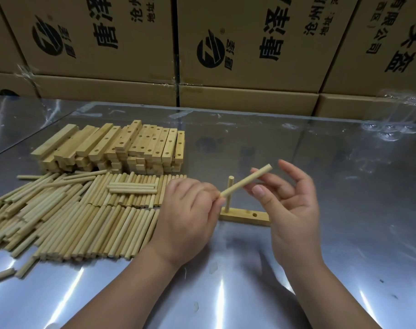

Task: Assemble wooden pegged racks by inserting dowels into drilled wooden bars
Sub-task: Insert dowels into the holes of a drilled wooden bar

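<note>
drilled bar point(240, 217) lies flat on the metal counter point(344, 245) between the two hands, holes up. one upright dowel point(230, 181) already sits in its left-end hole. at least two holes to the right of it show empty. the bar's right end is hidden behind the right hand point(294, 205), so can't tell if there are more.

second peg, the held dowel point(242, 182), is in the air above the bar, slanted, not yet lined up w/ any hole. left hand point(190, 210) pinches its lower end, fingers point(208, 189) curled round it. right hand takes it nearer the top end btwn thumb and forefinger, a light grip. its other fingers are spread and relaxed, holding nothing. neither hand looks to be on the bar, though the view doesn't settle that.

progress, as i read it: this rack is one peg in, w/ the next peg in hand and yet to be stood up and pushed home, then the remaining holes. the batch looks barely begun. no finished rack is in sight, a big spread of loose dowels point(83, 222) covers the left of the counter, and a stack of bars point(121, 146) sits just behind them, all unpegged. cardboard boxes point(249, 43) line the back.
</note>
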